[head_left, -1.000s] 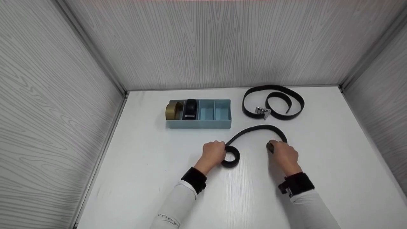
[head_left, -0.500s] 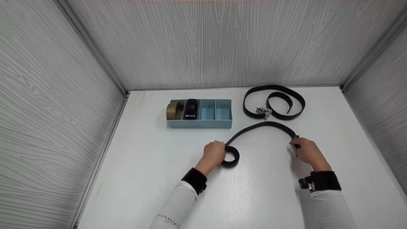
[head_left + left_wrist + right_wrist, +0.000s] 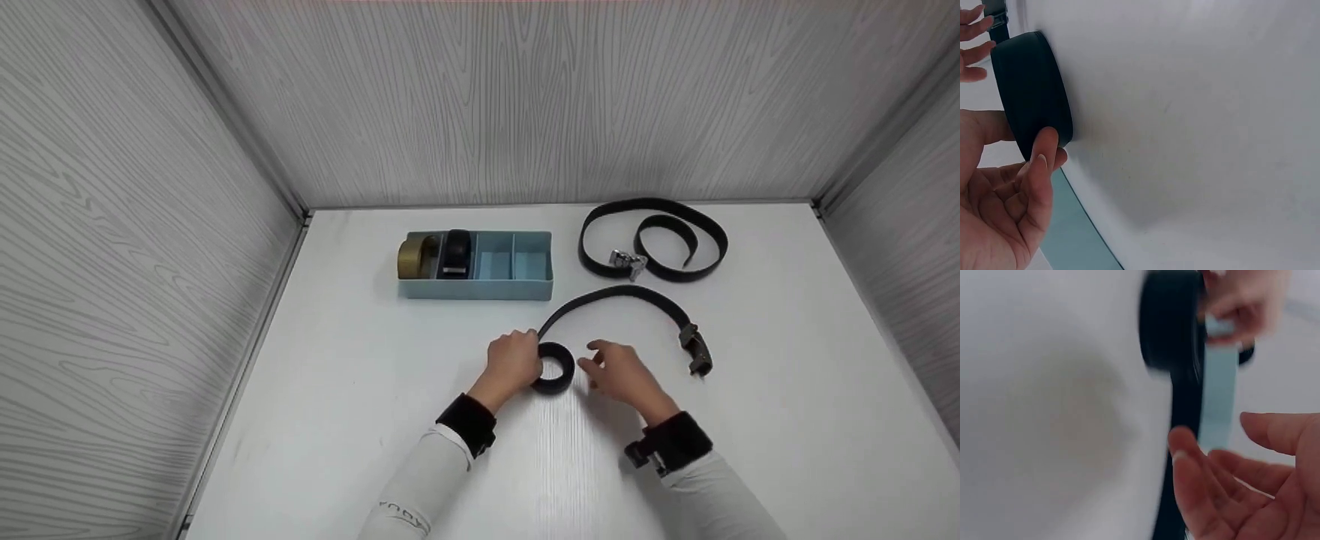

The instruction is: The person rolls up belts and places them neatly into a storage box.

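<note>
One belt (image 3: 1033, 93) in left hand (image 3: 514, 361) (of two)

The white tabletop (image 3: 337, 390) was softly lit, glare was streaked in front of the rolled belt (image 3: 1032, 90), a diffuse shadow was cast beside it in the dimmer left wrist view, and its edges were blurred in the right wrist view.

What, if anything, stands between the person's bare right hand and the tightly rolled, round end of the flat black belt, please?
Nothing visible does: the right hand is just right of the tightly rolled end, whose opposite side the bare left hand grips. The loose black strap arcs beyond, outside that gap.
</note>
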`<state>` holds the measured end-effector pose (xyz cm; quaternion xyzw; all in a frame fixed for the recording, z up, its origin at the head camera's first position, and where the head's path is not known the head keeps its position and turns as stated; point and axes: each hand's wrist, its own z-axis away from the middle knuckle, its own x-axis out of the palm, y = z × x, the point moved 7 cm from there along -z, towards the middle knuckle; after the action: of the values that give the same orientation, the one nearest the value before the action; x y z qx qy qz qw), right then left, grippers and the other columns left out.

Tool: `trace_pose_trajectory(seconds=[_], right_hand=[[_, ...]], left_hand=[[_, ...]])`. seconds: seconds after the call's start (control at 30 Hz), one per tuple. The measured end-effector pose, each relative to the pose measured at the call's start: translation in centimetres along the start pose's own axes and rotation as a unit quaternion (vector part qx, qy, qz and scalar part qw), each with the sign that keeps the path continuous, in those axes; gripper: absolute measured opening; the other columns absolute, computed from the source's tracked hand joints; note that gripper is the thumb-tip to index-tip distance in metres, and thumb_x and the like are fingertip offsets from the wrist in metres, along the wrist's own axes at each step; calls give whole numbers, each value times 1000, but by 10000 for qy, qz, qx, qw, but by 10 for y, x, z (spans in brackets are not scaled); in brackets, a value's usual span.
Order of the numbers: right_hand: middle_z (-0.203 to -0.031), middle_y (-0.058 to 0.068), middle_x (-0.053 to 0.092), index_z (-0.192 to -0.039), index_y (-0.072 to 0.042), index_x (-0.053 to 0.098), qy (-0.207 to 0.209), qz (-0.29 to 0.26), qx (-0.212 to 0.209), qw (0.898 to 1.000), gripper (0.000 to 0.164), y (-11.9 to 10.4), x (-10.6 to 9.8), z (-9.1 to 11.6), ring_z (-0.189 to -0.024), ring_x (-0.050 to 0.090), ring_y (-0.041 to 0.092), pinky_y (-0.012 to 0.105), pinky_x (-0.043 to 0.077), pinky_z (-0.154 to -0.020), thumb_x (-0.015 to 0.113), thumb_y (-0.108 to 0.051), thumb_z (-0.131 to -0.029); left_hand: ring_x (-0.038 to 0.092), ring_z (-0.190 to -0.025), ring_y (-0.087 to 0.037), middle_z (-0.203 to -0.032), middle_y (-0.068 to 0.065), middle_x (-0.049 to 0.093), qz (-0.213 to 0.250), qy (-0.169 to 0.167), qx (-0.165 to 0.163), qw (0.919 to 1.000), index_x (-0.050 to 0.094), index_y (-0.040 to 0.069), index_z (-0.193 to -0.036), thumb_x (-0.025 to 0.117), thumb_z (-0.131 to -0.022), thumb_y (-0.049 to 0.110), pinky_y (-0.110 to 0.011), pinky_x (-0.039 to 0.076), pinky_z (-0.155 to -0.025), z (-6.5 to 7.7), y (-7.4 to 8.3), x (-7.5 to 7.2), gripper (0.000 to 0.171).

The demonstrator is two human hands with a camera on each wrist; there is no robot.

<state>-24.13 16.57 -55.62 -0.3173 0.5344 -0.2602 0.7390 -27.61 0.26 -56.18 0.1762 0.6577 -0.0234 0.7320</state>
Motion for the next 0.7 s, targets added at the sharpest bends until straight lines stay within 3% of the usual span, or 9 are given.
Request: trace_pose_trajectory(seconds=[0.1, 0.2, 0.3, 0.43, 0.57, 0.7], right_hand=[[-81, 16, 66, -130, 9, 53, -254, -708, 358, 9965, 39, -1, 28, -5, -56, 68, 27, 36, 54, -49, 58, -13, -99], [-69, 15, 65, -117, 6, 62, -154, -812, 264, 9962, 23, -3, 39, -10, -51, 67, 27, 35, 53, -46, 56, -7, -98], [-64, 12, 64, -102, 4, 67, 63, -583, 94, 9982, 13, -6, 39, -15, -50, 66, 25, 30, 52, -45, 57, -1, -95], [-64, 7, 63, -92, 1, 69, 164, 107, -178, 9996, 11, -11, 36, -20, -52, 63, 19, 27, 48, -49, 59, 0, -90], [-77, 7, 64, -100, -4, 73, 193, 726, -294, 9967, 17, -12, 32, -22, -60, 57, 17, 31, 45, -57, 60, -2, -89], [-87, 8, 64, -111, -8, 73, 178, 937, -324, 9949, 23, -11, 30, -22, -70, 57, 20, 35, 46, -65, 59, -6, -92]], left_hand=[[68, -73, -30, -85, -12, 70, -21, -70, 3, 10000, 64, 6, -91, 68, -80, 14, -42, 52, -57, 1, 1, 2, 15], [68, -74, -29, -85, -11, 69, -46, -99, 9, 9999, 65, 6, -94, 68, -81, 15, -41, 52, -58, 3, 0, 4, 16], [67, -76, -28, -86, -11, 67, 37, -94, 129, 9999, 68, 4, -95, 69, -80, 14, -40, 53, -60, 3, 1, 3, 18], [66, -78, -27, -86, -12, 65, 179, -118, 385, 9990, 68, 0, -94, 69, -83, 15, -38, 53, -63, 2, 4, 3, 19], [67, -77, -26, -85, -11, 67, 109, -224, 525, 9983, 67, 3, -97, 68, -90, 24, -37, 52, -62, 0, 5, 5, 23], [68, -76, -25, -85, -9, 69, 27, -275, 575, 9980, 66, 6, -100, 68, -91, 30, -38, 51, -59, -1, 6, 6, 25]])
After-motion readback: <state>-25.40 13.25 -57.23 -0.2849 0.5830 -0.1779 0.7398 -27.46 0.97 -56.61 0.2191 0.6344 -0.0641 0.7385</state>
